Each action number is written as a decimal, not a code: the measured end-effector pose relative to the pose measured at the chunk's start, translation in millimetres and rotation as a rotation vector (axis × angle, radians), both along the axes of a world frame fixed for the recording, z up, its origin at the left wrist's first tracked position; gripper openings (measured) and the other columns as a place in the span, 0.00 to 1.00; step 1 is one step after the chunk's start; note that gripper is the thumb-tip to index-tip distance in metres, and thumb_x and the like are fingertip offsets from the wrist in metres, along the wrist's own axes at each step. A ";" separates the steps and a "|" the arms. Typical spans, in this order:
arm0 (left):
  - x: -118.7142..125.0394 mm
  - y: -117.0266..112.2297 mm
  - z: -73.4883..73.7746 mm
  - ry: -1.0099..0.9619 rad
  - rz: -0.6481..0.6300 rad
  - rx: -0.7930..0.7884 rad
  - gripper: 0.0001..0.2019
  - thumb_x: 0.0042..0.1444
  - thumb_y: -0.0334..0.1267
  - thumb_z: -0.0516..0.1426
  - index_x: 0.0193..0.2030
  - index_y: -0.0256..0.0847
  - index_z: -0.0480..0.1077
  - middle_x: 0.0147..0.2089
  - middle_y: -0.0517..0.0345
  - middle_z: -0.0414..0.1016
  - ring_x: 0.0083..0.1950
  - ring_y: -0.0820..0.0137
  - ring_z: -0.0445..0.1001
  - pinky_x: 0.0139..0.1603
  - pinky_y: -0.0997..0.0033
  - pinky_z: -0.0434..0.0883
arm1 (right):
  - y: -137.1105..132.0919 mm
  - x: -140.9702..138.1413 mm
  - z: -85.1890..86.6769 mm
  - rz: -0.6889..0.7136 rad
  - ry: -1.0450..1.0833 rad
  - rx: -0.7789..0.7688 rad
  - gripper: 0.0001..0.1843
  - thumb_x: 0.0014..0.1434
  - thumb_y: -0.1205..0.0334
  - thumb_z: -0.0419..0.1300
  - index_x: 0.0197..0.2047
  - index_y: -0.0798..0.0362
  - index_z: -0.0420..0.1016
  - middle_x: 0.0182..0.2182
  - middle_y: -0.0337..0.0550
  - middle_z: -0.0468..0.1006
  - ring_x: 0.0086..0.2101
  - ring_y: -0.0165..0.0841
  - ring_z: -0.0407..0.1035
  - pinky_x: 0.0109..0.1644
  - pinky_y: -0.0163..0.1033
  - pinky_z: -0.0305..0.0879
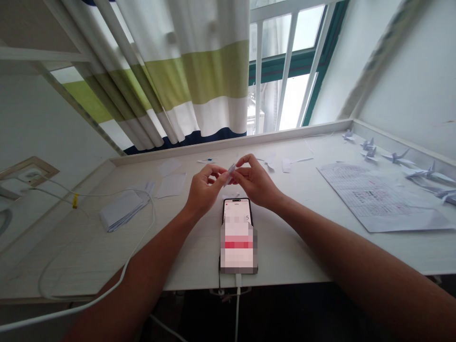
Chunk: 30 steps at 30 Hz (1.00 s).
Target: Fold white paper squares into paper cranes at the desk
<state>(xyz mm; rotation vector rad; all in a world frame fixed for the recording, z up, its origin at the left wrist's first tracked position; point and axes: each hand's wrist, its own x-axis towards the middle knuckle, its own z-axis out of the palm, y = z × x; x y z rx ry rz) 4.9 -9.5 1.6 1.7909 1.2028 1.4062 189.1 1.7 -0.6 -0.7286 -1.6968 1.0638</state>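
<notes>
Folded paper (231, 172), small and white, is pinched between left hand (204, 187) and right hand (257, 183).

Small white folded paper (231, 171) pinched upright above the desk

Daylight only, coming thru the green-framed window with white bars (285, 71) straight ahead. Its panes are blown out to near white, no detail outside. The striped white, green and navy fabric curtain (185, 76) is backlit and glows softly. The pale wood-grain desk top (302, 228) is evenly bright. Shadows are weak and soft-edged, lying under the left hand (202, 190) and right hand (258, 185). Forearms read dark vs. the desk. Centre is sharp enough: the small folded white paper piece (231, 172) pinched betw. fingertips is clear. The wide-angle lens bends straight lines at the edges, and the top right corner is smeared w/ blur. The black smartphone (238, 237) has its screen pixelated over.
</notes>
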 end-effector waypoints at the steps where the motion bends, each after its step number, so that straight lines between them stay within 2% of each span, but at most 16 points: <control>1: 0.2 0.1 -0.2 -0.006 -0.015 0.002 0.11 0.62 0.47 0.65 0.42 0.42 0.81 0.43 0.54 0.83 0.40 0.67 0.78 0.39 0.68 0.72 | -0.1 0.3 0.7 -0.002 -0.014 0.000 0.16 0.70 0.49 0.61 0.45 0.45 0.57 0.35 0.42 0.85 0.38 0.39 0.81 0.46 0.50 0.78; 6: 2.0 -0.6 -0.3 -0.029 -0.043 0.029 0.09 0.62 0.46 0.66 0.41 0.43 0.83 0.43 0.54 0.82 0.42 0.67 0.78 0.38 0.69 0.72 | -0.9 1.2 2.2 0.007 -0.048 0.013 0.15 0.71 0.49 0.60 0.45 0.46 0.56 0.35 0.43 0.85 0.34 0.37 0.80 0.40 0.45 0.77; 11: 2.8 -0.7 -0.9 -0.075 -0.081 -0.028 0.10 0.60 0.47 0.68 0.41 0.43 0.83 0.40 0.54 0.83 0.40 0.67 0.78 0.38 0.68 0.72 | -0.8 1.4 1.9 -0.024 -0.056 -0.032 0.20 0.69 0.45 0.63 0.47 0.46 0.58 0.32 0.41 0.85 0.33 0.37 0.81 0.38 0.44 0.78; 14: 2.5 0.0 -1.4 -0.127 -0.084 -0.079 0.12 0.59 0.48 0.68 0.42 0.42 0.83 0.38 0.54 0.83 0.37 0.68 0.76 0.37 0.68 0.72 | -0.4 0.9 2.4 -0.061 -0.077 -0.060 0.20 0.68 0.43 0.64 0.46 0.49 0.65 0.34 0.45 0.86 0.33 0.38 0.82 0.37 0.44 0.79; 18: 2.8 1.7 -3.2 -0.159 -0.076 -0.120 0.15 0.57 0.50 0.69 0.40 0.40 0.83 0.35 0.54 0.83 0.34 0.70 0.75 0.36 0.69 0.71 | -0.6 -0.6 3.4 -0.071 -0.068 -0.016 0.21 0.67 0.42 0.64 0.37 0.52 0.73 0.35 0.48 0.85 0.34 0.38 0.82 0.39 0.45 0.79; 23: 5.3 3.1 -3.6 -0.261 -0.075 -0.177 0.17 0.53 0.52 0.71 0.36 0.39 0.82 0.33 0.55 0.81 0.31 0.73 0.71 0.33 0.71 0.69 | -2.1 -0.5 5.8 -0.058 -0.061 -0.018 0.17 0.68 0.46 0.64 0.40 0.53 0.76 0.36 0.48 0.85 0.35 0.36 0.81 0.42 0.46 0.79; 27: 5.6 3.6 -2.2 -0.347 -0.074 -0.203 0.15 0.53 0.50 0.71 0.37 0.40 0.82 0.35 0.56 0.82 0.32 0.74 0.71 0.34 0.72 0.67 | -2.7 -0.4 6.1 -0.074 -0.119 0.085 0.12 0.66 0.52 0.66 0.44 0.53 0.78 0.38 0.46 0.85 0.38 0.37 0.80 0.45 0.46 0.78; 30: 5.1 3.4 -1.4 -0.353 -0.054 -0.195 0.13 0.54 0.48 0.71 0.37 0.41 0.82 0.36 0.57 0.81 0.32 0.75 0.69 0.32 0.74 0.65 | -3.3 -1.4 4.5 -0.120 -0.157 0.138 0.10 0.66 0.54 0.66 0.43 0.52 0.78 0.34 0.43 0.84 0.36 0.36 0.79 0.43 0.45 0.77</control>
